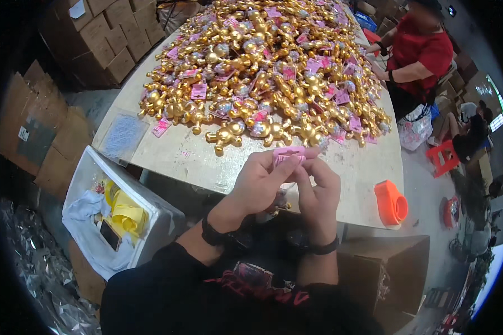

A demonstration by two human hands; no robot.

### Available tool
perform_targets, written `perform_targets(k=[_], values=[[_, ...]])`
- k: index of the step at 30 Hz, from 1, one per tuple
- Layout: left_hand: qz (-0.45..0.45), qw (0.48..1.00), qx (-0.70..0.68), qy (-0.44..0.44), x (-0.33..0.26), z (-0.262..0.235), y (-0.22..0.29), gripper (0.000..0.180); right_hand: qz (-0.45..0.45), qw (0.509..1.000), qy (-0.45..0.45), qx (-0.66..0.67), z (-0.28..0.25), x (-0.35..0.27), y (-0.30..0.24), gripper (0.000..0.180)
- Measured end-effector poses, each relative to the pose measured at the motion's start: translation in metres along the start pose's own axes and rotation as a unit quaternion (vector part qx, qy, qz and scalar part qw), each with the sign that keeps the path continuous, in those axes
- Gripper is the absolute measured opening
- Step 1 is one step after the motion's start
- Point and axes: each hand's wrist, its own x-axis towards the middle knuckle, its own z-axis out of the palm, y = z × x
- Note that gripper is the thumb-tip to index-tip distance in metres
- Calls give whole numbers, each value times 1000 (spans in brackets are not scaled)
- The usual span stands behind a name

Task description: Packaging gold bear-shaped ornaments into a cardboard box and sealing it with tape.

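Both hands meet over the near edge of the table, pinching a small pink hang tag [289, 152] with a slot in its upper part. My left hand [261, 183] grips it with the thumb across its front. My right hand [319, 195] closes on its other side, thumb and fingers together. Below the hands, a bit of gold and clear material shows, mostly hidden; whether it hangs from the tag I cannot tell. Just beyond lies a big heap of shiny gold figurines [229, 134] with pink tags, the closest ones a short way from my fingertips.
An orange tape dispenser [391, 204] rests at the table's right corner. Thin pale strands [124, 135] lie at the left corner. A white foam box [151, 195] with cloths and yellow material stands below left, an open carton [397, 273] below right. A person in red [425, 53] works at the right side.
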Motion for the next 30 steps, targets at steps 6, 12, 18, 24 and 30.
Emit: perform_targets(k=[6, 12, 18, 24, 30], values=[[19, 989, 20, 145, -5, 1, 3, 41, -13, 997, 46, -66, 2, 5, -13, 58], [-46, 986, 152, 55, -23, -8, 9, 26, -185, 971, -84, -126, 4, 11, -13, 81], [-165, 986, 4, 23, -22, -21, 11, 30, -159, 974, -138, -89, -4, 15, -23, 76], [-29, 997, -70, 15, -22, -30, 17, 36, 136, 980, 132, -63, -45, 44, 56, 28], [44, 996, -68, 29, -11, -19, 13, 38, 366, 820, -53, -436, -79, 102, 172, 74]])
